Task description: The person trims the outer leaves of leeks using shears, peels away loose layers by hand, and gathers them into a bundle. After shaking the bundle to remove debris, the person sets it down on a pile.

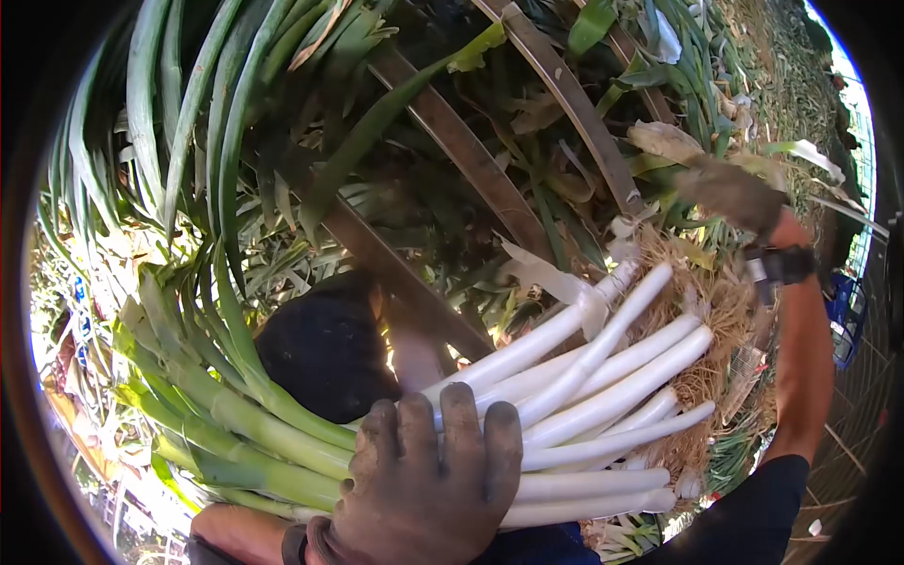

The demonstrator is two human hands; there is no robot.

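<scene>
Left hand [424, 480] clamps over the leek bundle [527, 414] lying across the person's front, right hand [730, 193] hangs slack past the roots [702, 311], gripping nothing; best to steady both ends so stalks stay aligned

place: outdoor vegetable farm, harvest spot | evidence: bundle of fresh leeks [565, 414] with white shafts and untrimmed roots [706, 311] | ground littered with cut green leaves and trimmings [527, 141] | wooden slats [452, 141] | bright daylight, greenhouse-like structure [862, 169] at right edge
</scene>
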